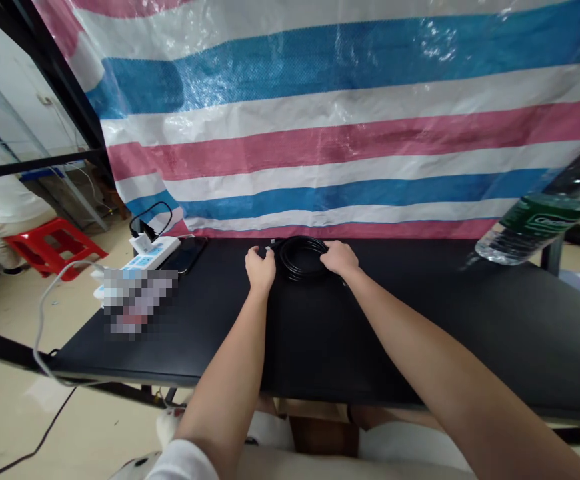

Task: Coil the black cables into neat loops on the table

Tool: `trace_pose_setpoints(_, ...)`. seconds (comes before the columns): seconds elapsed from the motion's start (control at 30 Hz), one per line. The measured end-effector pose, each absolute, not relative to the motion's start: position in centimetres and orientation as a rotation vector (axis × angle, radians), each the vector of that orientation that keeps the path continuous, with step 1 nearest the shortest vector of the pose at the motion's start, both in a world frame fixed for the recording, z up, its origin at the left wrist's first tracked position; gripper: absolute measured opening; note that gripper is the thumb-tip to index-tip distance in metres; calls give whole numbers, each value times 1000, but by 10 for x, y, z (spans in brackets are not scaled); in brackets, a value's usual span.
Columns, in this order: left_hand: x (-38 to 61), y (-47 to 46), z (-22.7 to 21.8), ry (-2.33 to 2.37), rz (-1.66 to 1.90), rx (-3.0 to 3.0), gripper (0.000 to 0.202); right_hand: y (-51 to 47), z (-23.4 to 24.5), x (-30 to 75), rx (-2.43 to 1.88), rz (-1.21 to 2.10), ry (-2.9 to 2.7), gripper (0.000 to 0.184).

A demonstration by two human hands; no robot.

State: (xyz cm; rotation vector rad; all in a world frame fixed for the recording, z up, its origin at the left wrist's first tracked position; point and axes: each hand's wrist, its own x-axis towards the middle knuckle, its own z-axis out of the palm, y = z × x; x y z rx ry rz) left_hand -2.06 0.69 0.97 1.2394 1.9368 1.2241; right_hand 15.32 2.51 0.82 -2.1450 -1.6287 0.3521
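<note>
1. Forearms, two, bare, nearest the camera: right forearm (420,340) and left forearm (237,353), the latter with a white sleeve (185,460). Both reach across the table.
2. Table (210,333), black, smooth, flat-topped.
3. Coiled black cable (297,272), one, several round turns, lying flat towards the far edge of the table, between the two hands. Whether a tie binds the turns: cannot be told.
4. Cable plug (269,249), small, pale, at the coil's left side, by the left thumb.
5. Right hand (340,258): grip pinching the right side of the coil, thumb towards the ring's inside.
6. Left hand (260,268): just left of the coil, fingers bent; cannot tell whether the grip is pressed together on the plug or merely beside it.
7. Handling, as judged: fairly light for its bulk; bendy yet springy; jacket smooth and a little slippery, so single turns may slide or fan out. Hardly fragile, save at the plug and its neck.
8. Recommended hold, as judged: opposite sides of the ring, all turns gathered together; plug by its housing, never by the wire.
9. Adjacent stock: white power strip (153,257) at left; green-labelled water bottle (535,227), tilted in view, at right.
</note>
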Motion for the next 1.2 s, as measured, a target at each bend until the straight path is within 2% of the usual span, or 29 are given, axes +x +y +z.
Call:
trace_pose_setpoints(0.27,-15,2,11,1959,1113,1327,28,-5,6,224,-2187,381,-1321,60)
trace_pose_setpoints(0.57,-13,3,6,1997,1053,1435,26,0,-16,274,-2203,149,-1130,45)
trace_pose_setpoints(0.67,-10,3,4,1987,1044,1482,25,-1,-18,282,-2138,86,-1073,33)
trace_pose_setpoints(0.83,-6,1,3,1993,1017,1543,25,-7,-12,287,-1959,174,-911,12)
trace_pose_setpoints(1.03,-5,-2,5,2032,983,1580,23,-13,-5,279,-1984,163,-1033,16)
trace_pose_setpoints(1.2,-4,-3,7,2038,937,1593,19,-16,0,271,-2058,210,-989,11)
